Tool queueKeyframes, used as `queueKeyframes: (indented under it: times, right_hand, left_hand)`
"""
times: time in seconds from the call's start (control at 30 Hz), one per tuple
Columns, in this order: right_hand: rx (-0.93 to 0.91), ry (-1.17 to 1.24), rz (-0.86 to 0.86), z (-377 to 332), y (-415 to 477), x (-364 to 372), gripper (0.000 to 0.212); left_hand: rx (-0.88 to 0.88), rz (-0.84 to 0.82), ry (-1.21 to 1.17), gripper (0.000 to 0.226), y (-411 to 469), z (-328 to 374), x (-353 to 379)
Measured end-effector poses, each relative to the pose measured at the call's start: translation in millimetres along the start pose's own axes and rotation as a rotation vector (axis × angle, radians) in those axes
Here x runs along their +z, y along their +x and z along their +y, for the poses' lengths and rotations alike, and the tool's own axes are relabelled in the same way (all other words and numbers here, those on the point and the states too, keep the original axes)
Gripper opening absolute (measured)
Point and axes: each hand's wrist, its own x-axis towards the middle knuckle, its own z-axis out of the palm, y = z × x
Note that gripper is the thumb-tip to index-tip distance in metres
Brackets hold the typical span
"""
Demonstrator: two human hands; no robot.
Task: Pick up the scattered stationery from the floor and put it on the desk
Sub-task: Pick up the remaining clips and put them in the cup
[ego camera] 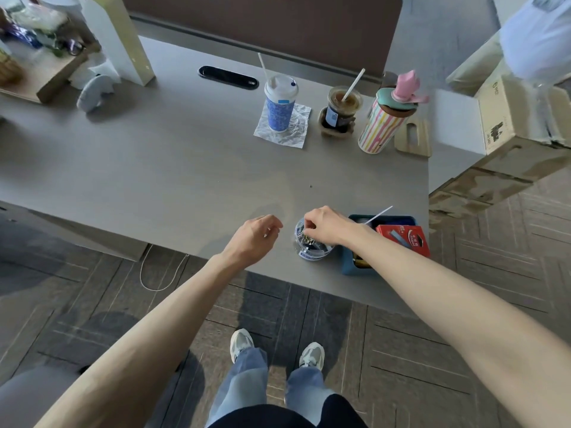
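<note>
Clear jar (pixel 313 251) beneath fingertips of right hand (pixel 324 225) pinching clips (pixel 308 240), deposit seemingly under way; left hand (pixel 255 236) alongside, loosely curled, contents unclear; next: release over opening.

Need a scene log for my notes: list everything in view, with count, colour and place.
desk: one, grey, centre.
clip jar: one, clear, desk's near edge.
tray: one, blue, right of jar.
small box: one, red, in tray.
paper cup: one, blue-white, on napkin, far side.
coffee cup: one, brown, right of paper cup.
tumbler: one, striped, pink lid, far right.
cardboard box: one, tan, beyond desk's right edge.
shoes: two, pale, floor below.
left hand: one, bare, left of jar, fingers curled.
right hand: one, bare, over jar mouth.
</note>
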Motion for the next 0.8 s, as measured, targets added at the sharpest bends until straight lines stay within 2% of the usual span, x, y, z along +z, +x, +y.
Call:
queueKeyframes:
  times: [0.13, 0.33, 0.5, 0.7, 0.8]
  right_hand:
    - [-0.002, 0.032, -0.016, 0, -1, -4, 0.019]
    - [0.024, 0.176, 0.069, 2, -11, -8, 0.017]
    - [0.035, 0.322, 0.215, 4, -40, -16, 0.022]
    - [0.029, 0.432, 0.501, 24, -96, 1, 0.019]
    - [-0.066, 0.428, 0.533, 29, -123, 29, 0.017]
  left_hand:
    - [-0.016, -0.018, 0.017, 0.019, -1, 0, -1]
    - [-0.019, -0.037, 0.030, 0.020, -3, 5, 0]
    - [-0.001, -0.069, 0.069, 0.021, -3, 15, 2]
    - [-0.007, -0.070, 0.144, 0.022, -24, 29, 6]
    - [-0.059, -0.043, 0.165, 0.023, -51, 40, 18]
